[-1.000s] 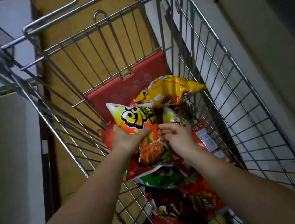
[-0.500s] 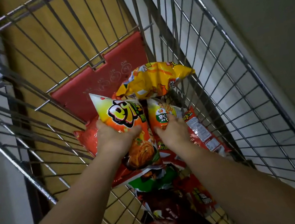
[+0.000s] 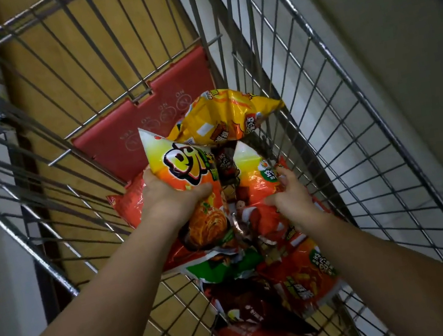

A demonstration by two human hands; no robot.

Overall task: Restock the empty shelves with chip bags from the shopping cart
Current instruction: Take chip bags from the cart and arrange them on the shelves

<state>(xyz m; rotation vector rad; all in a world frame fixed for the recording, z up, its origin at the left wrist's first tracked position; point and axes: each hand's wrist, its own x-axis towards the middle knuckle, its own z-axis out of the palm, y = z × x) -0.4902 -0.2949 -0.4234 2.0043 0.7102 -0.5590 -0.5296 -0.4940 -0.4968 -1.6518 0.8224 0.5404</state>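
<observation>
"NO" is seen upside down inside circles on the red cart flap (image 3: 148,127); lettering on the chip bags cannot be made out.

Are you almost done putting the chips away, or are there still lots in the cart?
Not close yet. No shelf shows here, so what's already stocked can't be told. In hand: the left hand grips an orange chip bag, and the right hand grips a second orange bag; both are still inside the shopping cart. Left to do: the yellow bag, a green bag and several red bags still lie in the cart.
</observation>
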